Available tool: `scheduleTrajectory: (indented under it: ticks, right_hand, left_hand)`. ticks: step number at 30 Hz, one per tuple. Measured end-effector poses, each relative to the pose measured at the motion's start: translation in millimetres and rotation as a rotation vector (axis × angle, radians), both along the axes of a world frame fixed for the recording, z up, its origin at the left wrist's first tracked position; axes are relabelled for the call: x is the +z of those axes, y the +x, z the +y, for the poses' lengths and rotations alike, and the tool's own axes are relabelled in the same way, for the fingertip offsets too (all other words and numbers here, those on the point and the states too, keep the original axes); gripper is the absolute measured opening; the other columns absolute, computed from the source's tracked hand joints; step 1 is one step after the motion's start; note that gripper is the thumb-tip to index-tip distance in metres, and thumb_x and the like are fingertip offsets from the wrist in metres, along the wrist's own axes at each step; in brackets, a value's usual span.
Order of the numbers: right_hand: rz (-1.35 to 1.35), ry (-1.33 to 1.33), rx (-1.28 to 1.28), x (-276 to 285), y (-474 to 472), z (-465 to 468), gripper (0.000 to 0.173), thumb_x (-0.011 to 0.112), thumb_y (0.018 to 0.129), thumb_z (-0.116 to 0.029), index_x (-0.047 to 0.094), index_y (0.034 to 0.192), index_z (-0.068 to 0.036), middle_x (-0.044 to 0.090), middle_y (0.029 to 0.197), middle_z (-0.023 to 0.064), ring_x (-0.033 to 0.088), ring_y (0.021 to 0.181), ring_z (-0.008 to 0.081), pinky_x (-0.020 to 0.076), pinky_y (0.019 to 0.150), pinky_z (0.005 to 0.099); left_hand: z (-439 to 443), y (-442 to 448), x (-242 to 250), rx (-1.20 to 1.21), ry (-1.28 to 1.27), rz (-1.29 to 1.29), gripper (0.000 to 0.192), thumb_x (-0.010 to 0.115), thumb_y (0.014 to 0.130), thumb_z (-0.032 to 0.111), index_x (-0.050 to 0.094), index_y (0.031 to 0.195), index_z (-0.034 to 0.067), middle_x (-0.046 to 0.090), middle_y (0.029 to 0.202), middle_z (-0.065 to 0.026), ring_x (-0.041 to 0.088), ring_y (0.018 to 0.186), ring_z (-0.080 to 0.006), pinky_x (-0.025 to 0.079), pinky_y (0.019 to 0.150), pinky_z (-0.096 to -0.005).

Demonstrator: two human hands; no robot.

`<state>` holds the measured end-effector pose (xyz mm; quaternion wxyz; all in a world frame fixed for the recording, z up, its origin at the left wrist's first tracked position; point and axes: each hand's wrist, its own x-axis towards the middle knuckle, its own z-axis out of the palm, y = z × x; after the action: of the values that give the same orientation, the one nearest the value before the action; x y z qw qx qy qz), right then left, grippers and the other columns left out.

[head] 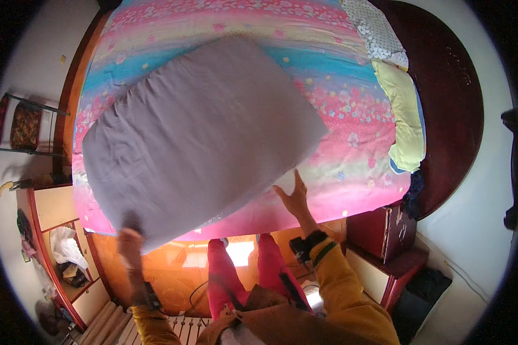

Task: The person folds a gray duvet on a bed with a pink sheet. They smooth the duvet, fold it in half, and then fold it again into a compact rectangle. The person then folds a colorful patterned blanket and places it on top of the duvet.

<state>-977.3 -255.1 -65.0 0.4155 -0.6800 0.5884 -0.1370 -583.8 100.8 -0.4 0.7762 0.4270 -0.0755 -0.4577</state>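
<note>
A large grey, rectangular cloth-covered piece of bedding (203, 129), its exact kind unclear, lies slanted across a bed with a pink, blue and cream floral sheet (354, 125). Gathered wrinkles run along its left part, and its near left corner hangs over the bed's edge. At that corner is my left hand (131, 241), blurred, its fingers partly hidden; whether it grips the fabric is unclear. My right hand (294, 194) is just off the near right edge, thumb and fingers spread, holding nothing.
Yellow-green folded cloth (399, 116) and a patterned pillow (377, 32) lie by the dark wooden headboard (446, 86). A dark red bedside cabinet (373, 233) stands at right, a wooden cabinet (54, 207) at left. A chair (26, 125) stands beyond the bed's foot.
</note>
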Motion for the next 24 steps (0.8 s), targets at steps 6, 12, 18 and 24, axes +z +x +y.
scheduleTrajectory:
  ticks: [6, 12, 18, 24]
  right_hand:
    - [-0.776, 0.687, -0.641, -23.2, 43.0, 11.5, 0.093, 0.057, 0.076, -0.067, 0.015, 0.146, -0.022, 0.025, 0.143, 0.0148, 0.030, 0.129, 0.0353, 0.0281, 0.102, 0.0493]
    - [-0.596, 0.465, -0.161, -0.7, 87.4, 6.2, 0.078, 0.058, 0.087, -0.041, 0.016, 0.145, -0.012, 0.024, 0.146, 0.0153, 0.030, 0.130, 0.0308, 0.0344, 0.097, 0.0529]
    - [-0.511, 0.537, -0.192, -1.2, 78.4, 0.0, 0.082, 0.065, 0.077, 0.004, 0.017, 0.143, -0.005, 0.032, 0.141, 0.0207, 0.035, 0.127, 0.0306, 0.0355, 0.101, 0.0441]
    - [-0.680, 0.336, -0.149, -36.9, 89.5, -12.6, 0.060, 0.055, 0.087, -0.037, 0.035, 0.134, -0.004, 0.045, 0.131, 0.0109, 0.046, 0.117, 0.0282, 0.0388, 0.098, 0.0375]
  left_hand:
    - [-35.4, 113.8, -0.6, 0.331, 0.901, -0.553, 0.062, 0.045, 0.092, 0.042, 0.026, 0.142, 0.009, 0.041, 0.136, -0.0117, 0.041, 0.122, -0.0277, 0.030, 0.104, -0.0386]
    - [-105.3, 23.5, -35.3, 0.275, 0.920, -0.585, 0.077, 0.071, 0.076, 0.035, 0.036, 0.132, -0.004, 0.052, 0.121, -0.0238, 0.051, 0.110, -0.0316, 0.038, 0.097, -0.0399]
    - [-57.1, 52.1, -42.3, 0.195, 0.852, -0.226, 0.081, 0.072, 0.075, 0.038, 0.033, 0.134, -0.003, 0.055, 0.117, -0.0150, 0.052, 0.108, -0.0236, 0.042, 0.093, -0.0355]
    - [-78.1, 142.0, -47.1, 0.017, 0.528, 0.046, 0.073, 0.058, 0.082, 0.053, 0.043, 0.129, 0.000, 0.053, 0.120, -0.0098, 0.051, 0.108, -0.0202, 0.040, 0.094, -0.0309]
